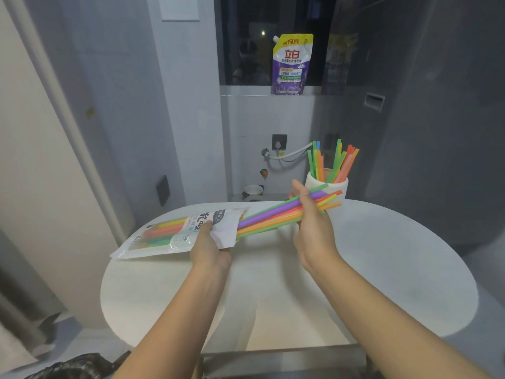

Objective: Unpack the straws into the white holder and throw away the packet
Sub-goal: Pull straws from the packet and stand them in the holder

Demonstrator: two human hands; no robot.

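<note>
Head camera is showing the left hand (pixel 210 250) clenching the crinkly plastic packet (pixel 175 231) over the desk's (pixel 382 269) far left edge while the right hand (pixel 311 214) is gripping light, stiff, slippery coloured straws (pixel 267 214) mid-length, near the white cylindrical holder (pixel 328 187).

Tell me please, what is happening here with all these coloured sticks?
A person is unpacking coloured plastic straws. The left hand holds the white plastic packet near its open end, above the round white table. The right hand has its grip closed around a bundle of straws, which is partly out of the packet. More straws remain inside. Behind the right hand, the white cylindrical holder already contains several upright straws. The packet is not yet thrown away.
</note>
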